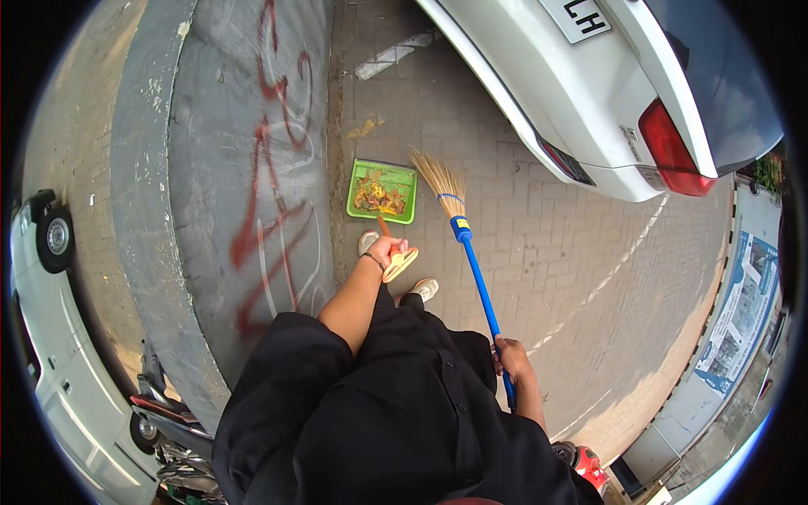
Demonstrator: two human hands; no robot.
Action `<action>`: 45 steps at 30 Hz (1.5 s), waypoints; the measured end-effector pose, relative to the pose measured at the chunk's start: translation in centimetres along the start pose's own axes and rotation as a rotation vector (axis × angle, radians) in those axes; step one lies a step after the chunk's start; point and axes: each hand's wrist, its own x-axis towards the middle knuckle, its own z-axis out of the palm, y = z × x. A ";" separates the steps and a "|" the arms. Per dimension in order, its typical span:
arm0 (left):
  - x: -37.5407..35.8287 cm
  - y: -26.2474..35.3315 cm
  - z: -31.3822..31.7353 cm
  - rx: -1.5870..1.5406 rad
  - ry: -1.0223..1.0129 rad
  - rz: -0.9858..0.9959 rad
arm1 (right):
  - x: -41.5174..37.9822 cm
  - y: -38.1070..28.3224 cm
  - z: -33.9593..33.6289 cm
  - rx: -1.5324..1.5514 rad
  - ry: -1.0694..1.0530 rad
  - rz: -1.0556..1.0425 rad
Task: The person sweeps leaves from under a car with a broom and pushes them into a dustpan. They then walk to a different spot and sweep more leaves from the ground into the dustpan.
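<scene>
My left hand [386,252] is closed around the handle of a green dustpan [355,204], whose orange and yellow grip [401,264] rises toward me. Dry yellow and brown leaves [380,195] lie in the pan, which is down by the foot of the wall. In my right hand [512,360] is the blue pole of a broom [481,282], held low by my hip. Its straw bristles [440,178] point away from me and fan out just right of the dustpan.
A grey wall [244,168] with red graffiti runs along my left. Ahead on the right stands a white car [539,93]. Brick paving [539,227] with painted white lines spreads underfoot. Beyond the wall are a pale vehicle [71,370] and motorcycles [172,429].
</scene>
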 end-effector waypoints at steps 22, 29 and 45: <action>7.2 -29.3 17.7 0.537 0.117 -0.318 | 3.2 35.3 -21.6 0.835 0.038 -0.171; 12.4 -45.3 29.9 0.597 0.021 -0.394 | 7.3 38.3 -25.5 1.577 -0.086 -0.323; 38.0 -69.4 52.5 0.941 0.098 -0.475 | 20.1 36.5 -56.9 1.541 0.177 -0.076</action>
